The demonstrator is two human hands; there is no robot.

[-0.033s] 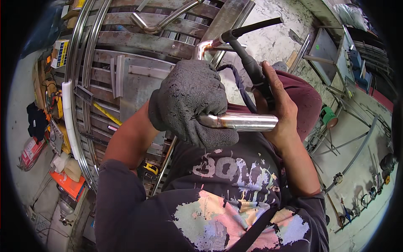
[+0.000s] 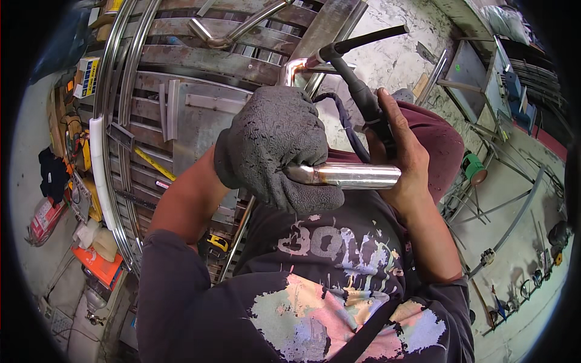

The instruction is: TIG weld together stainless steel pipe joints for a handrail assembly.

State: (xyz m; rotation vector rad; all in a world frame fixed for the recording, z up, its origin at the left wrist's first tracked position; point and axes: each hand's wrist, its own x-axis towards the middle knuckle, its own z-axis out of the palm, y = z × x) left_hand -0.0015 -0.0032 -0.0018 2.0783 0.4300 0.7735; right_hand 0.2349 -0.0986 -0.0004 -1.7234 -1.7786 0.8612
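Note:
My left hand point(image 2: 275, 148), in a dark grey rubber-coated work glove, is closed around a bent, shiny metal tube point(image 2: 363, 175). One end of the tube sticks out to the right, overlapping my right wrist. Beyond the glove the tube's bend point(image 2: 295, 71) shows an orange-copper sheen. My bare right hand point(image 2: 402, 151) grips a black TIG welding torch point(image 2: 363, 97); its thumb side is partly hidden. The torch's nozzle point(image 2: 313, 60) sits at the bend; whether its tip touches the metal cannot be made out. A dark cable point(image 2: 345, 121) hangs in a loop between the hands.
A slatted metal workbench point(image 2: 163, 57) lies ahead and left, holding another bent tube point(image 2: 221, 41), a flat steel plate point(image 2: 203, 115), a yellow rule point(image 2: 154, 162) and a tape measure point(image 2: 218, 243). Long polished tubes point(image 2: 124, 72) run along its left side. A green-and-brown object point(image 2: 475, 168) stands right.

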